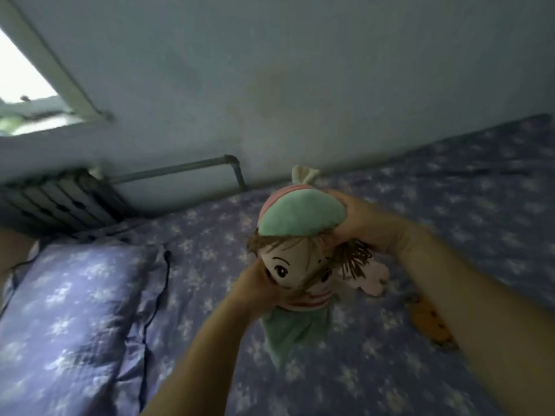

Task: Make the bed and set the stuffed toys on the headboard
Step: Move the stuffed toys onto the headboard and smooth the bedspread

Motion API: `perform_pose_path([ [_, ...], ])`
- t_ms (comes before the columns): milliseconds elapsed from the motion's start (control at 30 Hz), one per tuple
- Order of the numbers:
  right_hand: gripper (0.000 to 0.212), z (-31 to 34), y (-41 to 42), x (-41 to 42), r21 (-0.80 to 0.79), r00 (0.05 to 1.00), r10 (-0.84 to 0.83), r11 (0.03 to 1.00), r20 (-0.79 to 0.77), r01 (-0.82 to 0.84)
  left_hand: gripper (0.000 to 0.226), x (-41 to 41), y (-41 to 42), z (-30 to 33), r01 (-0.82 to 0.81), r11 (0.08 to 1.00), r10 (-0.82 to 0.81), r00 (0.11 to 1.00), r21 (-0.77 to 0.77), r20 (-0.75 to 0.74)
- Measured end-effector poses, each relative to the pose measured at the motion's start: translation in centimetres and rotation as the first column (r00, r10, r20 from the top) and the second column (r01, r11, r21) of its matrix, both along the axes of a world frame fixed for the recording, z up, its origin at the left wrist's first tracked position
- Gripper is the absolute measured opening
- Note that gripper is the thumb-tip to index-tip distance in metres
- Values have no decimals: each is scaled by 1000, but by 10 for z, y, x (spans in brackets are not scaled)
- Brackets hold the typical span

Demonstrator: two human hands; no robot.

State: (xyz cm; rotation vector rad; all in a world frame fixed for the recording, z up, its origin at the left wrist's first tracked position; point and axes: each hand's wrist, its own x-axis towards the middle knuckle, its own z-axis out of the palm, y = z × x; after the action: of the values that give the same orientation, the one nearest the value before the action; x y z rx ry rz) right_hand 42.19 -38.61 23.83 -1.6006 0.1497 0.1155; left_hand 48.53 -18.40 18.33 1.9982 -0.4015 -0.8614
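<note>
Both forearms reach out from the camera, the left hand (255, 283) curled under the chin of the doll (295, 259) and the right hand (360, 223) cupped round its green cap, holding it up between them above the bedsheet (450, 205). It looks light and squashy, so gripping the stuffed head should hold it safely.
</note>
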Motion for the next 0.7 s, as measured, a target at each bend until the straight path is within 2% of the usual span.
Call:
perform_pose_path([
  [33,86,17,28,16,-43,999,29,999,17,-28,73,11,31,13,-59,997,60,998,-55,19],
  [100,88,43,64,38,-13,995,68,998,75,-68,82,26,75,27,-146,980,151,988,-136,29],
  [167,93,65,105,65,162,989,46,984,140,-69,89,43,120,47,-272,943,292,952,-192,86],
  [233,101,87,155,97,228,987,-36,974,156,0,83,65,165,69,-359,898,407,898,-254,169],
  [267,105,97,179,111,166,984,-60,986,169,32,76,75,183,82,-376,885,440,869,-276,225],
  [333,108,109,221,132,15,984,-6,1000,178,4,64,91,212,105,-390,864,486,811,-319,325],
  [400,94,117,246,147,-104,982,48,994,180,-30,61,103,229,121,-425,823,550,763,-377,340],
  [467,72,120,253,158,-308,971,129,950,203,-62,66,109,241,128,-472,771,612,734,-427,295],
  [500,56,121,251,158,-457,965,186,886,184,-84,70,111,246,127,-497,748,638,722,-440,268],
  [533,41,123,249,161,-629,959,251,769,131,-115,75,113,249,129,-529,716,670,705,-455,235],
  [567,33,124,248,160,-773,952,298,619,68,-139,76,113,252,130,-555,690,695,688,-465,209],
  [600,33,126,247,160,-851,947,319,504,24,-148,75,113,253,132,-573,672,713,672,-469,200],
  [633,39,126,246,160,-863,948,317,483,14,-149,74,112,253,132,-578,667,718,666,-469,201],
  [667,48,126,247,162,-834,948,318,527,14,-165,75,111,252,134,-590,657,727,660,-470,189],
  [700,57,125,249,164,-770,948,317,613,34,-178,75,109,251,134,-594,652,732,657,-472,184],
])
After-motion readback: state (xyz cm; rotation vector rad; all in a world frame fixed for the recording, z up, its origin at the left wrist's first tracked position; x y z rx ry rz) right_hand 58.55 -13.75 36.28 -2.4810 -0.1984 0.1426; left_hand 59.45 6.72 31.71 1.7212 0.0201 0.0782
